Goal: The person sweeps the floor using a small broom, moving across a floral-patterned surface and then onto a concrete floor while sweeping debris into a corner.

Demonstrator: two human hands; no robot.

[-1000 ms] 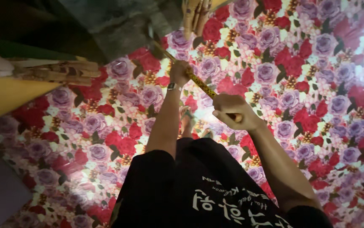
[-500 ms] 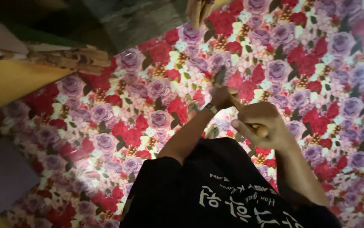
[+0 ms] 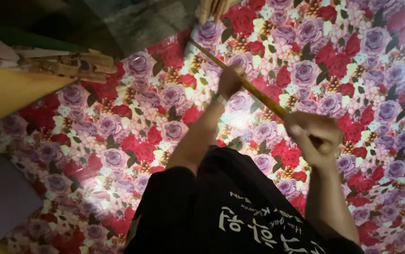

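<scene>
I grip a long thin yellow stick (image 3: 259, 96) with both hands. It slants from the upper left, near the grey slab, down to the right. My left hand (image 3: 230, 80), with a watch on its wrist, is closed around the stick's middle with the arm stretched forward. My right hand (image 3: 316, 137) is closed on the near end, close to my body. The stick's far tip (image 3: 190, 41) lies at the edge of the floral floor covering (image 3: 353, 70). My black shirt (image 3: 221, 211) fills the bottom of the view.
The floor covering shows red and purple roses. A yellow piece of furniture (image 3: 5, 96) with a carved wooden edge stands at the left. A grey slab (image 3: 136, 23) lies at the top, wooden legs (image 3: 212, 7) beside it. A dull purple object (image 3: 0, 202) sits bottom left.
My left hand has pushed forward and up along the stick, whose far end now reaches the grey slab. My right hand has shifted right and slightly down.
</scene>
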